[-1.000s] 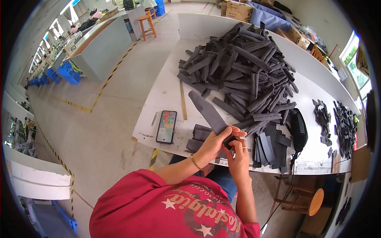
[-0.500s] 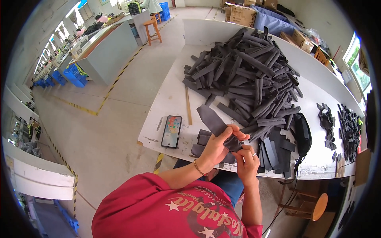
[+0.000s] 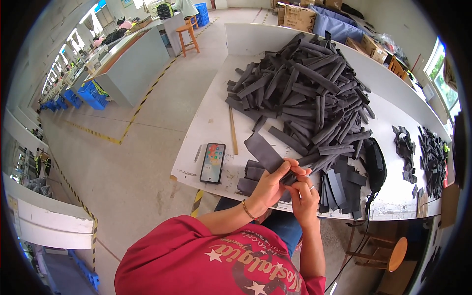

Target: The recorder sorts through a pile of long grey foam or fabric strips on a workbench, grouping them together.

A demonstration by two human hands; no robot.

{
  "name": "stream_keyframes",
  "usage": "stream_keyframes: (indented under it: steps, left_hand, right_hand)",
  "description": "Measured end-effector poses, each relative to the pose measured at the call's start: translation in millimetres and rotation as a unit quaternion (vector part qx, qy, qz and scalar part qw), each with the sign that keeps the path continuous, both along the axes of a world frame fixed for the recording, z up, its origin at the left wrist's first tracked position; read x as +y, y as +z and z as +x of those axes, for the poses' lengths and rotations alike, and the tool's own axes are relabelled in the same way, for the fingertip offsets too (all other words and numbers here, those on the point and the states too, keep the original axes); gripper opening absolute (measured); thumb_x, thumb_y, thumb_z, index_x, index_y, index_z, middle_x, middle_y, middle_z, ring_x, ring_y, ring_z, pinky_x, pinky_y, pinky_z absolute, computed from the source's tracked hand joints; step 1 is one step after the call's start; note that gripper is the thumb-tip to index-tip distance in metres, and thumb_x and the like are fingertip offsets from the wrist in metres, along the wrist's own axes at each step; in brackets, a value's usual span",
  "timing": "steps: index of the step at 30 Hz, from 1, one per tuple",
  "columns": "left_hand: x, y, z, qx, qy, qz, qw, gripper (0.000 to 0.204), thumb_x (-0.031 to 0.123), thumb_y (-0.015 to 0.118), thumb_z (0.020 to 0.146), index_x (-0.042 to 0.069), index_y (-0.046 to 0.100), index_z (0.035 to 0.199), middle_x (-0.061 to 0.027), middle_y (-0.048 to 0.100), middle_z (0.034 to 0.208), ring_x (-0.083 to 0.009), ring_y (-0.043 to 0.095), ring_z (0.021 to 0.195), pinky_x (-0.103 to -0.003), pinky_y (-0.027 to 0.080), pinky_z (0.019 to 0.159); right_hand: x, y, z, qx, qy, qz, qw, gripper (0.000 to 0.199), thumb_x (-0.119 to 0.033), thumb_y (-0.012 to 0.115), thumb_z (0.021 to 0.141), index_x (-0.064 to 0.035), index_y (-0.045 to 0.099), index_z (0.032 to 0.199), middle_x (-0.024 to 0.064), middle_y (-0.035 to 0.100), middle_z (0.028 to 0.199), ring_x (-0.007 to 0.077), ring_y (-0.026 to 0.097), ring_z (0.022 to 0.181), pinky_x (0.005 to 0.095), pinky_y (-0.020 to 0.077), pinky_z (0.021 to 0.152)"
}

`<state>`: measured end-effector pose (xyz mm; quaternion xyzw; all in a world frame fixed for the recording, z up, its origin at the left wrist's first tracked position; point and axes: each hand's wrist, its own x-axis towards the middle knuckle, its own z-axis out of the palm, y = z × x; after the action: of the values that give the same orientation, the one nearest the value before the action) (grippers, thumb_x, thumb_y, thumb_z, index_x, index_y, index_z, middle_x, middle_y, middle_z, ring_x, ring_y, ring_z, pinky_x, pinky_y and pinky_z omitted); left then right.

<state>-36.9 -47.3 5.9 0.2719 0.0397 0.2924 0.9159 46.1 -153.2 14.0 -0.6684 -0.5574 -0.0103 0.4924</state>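
One white worktop [image 3: 206,130] spreads in front of you, with a raised board along its far edge. A big heap of dark grey fabric strips [image 3: 309,93] fills its middle, reaching toward that far edge. Two groups of smaller dark scraps [image 3: 432,160] lie toward its right end. Near the near edge, right of your hands, you have a black pouch-like object [image 3: 375,164] and, beside it, flat dark pieces [image 3: 339,187] overlapping one another.

Your left hand [image 3: 275,184] is partly closed, thumb on top and fingers curled around the lower end of a dark grey strip [image 3: 263,151]. Your right hand [image 3: 304,196] is nearly closed, its thumb and fingertips pinching at that same end, right beside the left fingers. The strip is held above the near edge, its free end slanting toward the far left corner. Some folded dark pieces [image 3: 253,172] lie just left of your left hand. The phone [image 3: 213,163] rests near the near left corner, with a thin wooden stick [image 3: 233,132] beyond it. A ring [image 3: 311,187] circles one right finger.
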Motion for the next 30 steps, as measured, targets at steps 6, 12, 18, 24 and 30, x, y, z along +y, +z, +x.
stream_keyframes:
  steps: [6,12,18,24,30]
  left_hand:
    - [6.7,1.2,0.0,0.025,0.001,0.029,0.999,0.031,0.029,0.046,0.102,0.003,0.059,0.112,-0.0131,0.066,0.108,-0.0301,0.059,0.115,-0.042,0.045,0.1]
    - [31.4,7.7,2.2,0.013,0.078,0.059,0.995,0.035,0.03,0.045,0.103,0.002,0.059,0.119,-0.018,0.061,0.126,-0.0222,0.056,0.119,-0.036,0.043,0.101]
    - [28.4,2.4,1.8,-0.027,0.02,0.097,0.995,0.033,0.031,0.046,0.102,0.006,0.06,0.119,-0.0188,0.061,0.126,-0.0282,0.048,0.129,-0.046,0.04,0.106]
    - [49.7,-1.0,-15.5,0.088,0.124,0.022,0.988,0.034,0.029,0.055,0.099,0.0,0.06,0.115,-0.0188,0.067,0.107,-0.031,0.066,0.1,-0.044,0.053,0.089]
    - [58.3,-11.4,-40.0,0.144,0.136,0.003,0.98,0.026,0.02,0.062,0.095,-0.003,0.065,0.105,-0.0146,0.07,0.092,-0.0241,0.069,0.086,-0.033,0.056,0.075]
  right_hand:
    - [3.3,8.4,-9.5,0.192,-0.005,-0.021,0.981,0.015,0.0,0.071,0.082,0.0002,0.057,0.085,0.0065,0.059,0.092,0.0176,0.057,0.079,0.027,0.0453,0.072]
    - [20.0,-13.2,-25.4,0.352,-0.075,0.157,0.92,0.013,-0.001,0.07,0.085,-0.0012,0.057,0.084,0.0041,0.053,0.101,0.0128,0.05,0.092,0.0243,0.0422,0.08]
    - [7.7,5.9,-14.1,0.584,-0.005,0.109,0.804,0.027,-0.024,0.055,0.099,-0.0008,0.061,0.111,0.0039,0.057,0.105,0.0124,0.057,0.089,0.0293,0.0511,0.077]
    - [9.7,-5.8,-11.3,0.178,-0.129,0.133,0.967,0.004,-0.001,0.067,0.087,0.0001,0.063,0.086,0.0054,0.061,0.084,0.0151,0.055,0.075,0.0263,0.0438,0.068]
    - [0.6,-7.6,-3.0,0.229,-0.107,0.091,0.963,0.007,-0.005,0.066,0.088,0.0015,0.063,0.086,0.0045,0.059,0.079,0.0122,0.051,0.072,0.0233,0.0402,0.067]
